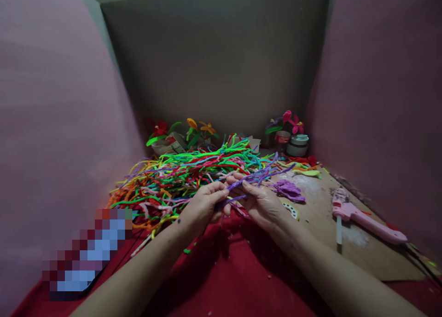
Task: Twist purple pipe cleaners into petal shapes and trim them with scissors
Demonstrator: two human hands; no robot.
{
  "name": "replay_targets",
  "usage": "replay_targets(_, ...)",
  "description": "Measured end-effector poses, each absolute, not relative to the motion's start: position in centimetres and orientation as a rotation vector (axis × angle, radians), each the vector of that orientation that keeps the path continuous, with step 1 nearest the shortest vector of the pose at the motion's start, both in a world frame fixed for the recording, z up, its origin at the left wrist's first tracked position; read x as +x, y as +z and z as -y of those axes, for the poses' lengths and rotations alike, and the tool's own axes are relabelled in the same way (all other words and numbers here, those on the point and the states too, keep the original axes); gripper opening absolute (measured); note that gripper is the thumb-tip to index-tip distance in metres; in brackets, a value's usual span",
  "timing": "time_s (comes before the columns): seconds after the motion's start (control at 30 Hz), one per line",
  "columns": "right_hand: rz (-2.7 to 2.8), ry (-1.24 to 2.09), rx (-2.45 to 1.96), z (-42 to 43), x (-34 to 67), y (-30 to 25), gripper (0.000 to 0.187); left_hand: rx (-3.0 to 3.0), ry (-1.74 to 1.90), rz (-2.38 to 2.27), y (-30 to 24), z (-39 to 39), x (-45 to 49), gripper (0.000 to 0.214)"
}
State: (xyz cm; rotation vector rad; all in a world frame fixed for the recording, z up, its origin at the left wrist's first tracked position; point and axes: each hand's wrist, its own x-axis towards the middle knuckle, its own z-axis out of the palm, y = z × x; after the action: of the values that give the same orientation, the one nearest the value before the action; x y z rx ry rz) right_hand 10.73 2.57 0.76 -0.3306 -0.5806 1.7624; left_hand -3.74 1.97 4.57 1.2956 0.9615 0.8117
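Note:
A bundle of purple pipe cleaners runs between my two hands, its loose ends fanning up to the right. My left hand is closed around the near end of the bundle. Thumb and fingers of my right hand pinch the same bundle a little further along. Right behind the hands spreads a large heap of pipe cleaners in green, red, pink, orange and other colours. A looped purple pipe-cleaner piece lies just to the right of my right hand.
On a brown board at the right lies a pink glue gun with its cord. Pipe-cleaner flowers and a lidded jar stand at the back. A red cloth covers the front. A blurred-out object lies at the left.

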Motion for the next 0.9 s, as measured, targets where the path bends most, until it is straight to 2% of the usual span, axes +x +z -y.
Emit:
replay_targets(0.33,0.575,1.65,-0.577,-1.9,10.4,1.9,0.046,1.477,0.853,-1.124,4.8,-1.9,-3.8,0.012)
replay_targets(0.53,0.663,1.718,-0.47,-1.5,10.2,1.3,0.048,1.759,0.943,-1.109,3.8,-2.2,-3.8,0.001)
replay_targets(0.67,0.684,1.739,-0.544,-1.3,9.8,1.0,0.046,1.996,0.868,-1.1,3.6,-1.6,-4.0,0.021)
replay_targets(0.8,0.667,1.696,-0.566,-1.0,9.4,1.2,0.042,2.071,0.866,-1.174,3.9,-1.3,-4.1,0.025)
replay_targets(0.9,0.646,1.708,-0.493,-0.6,9.2,1.5,0.031,2.011,0.831,-1.156,3.8,-1.3,-3.9,0.03)
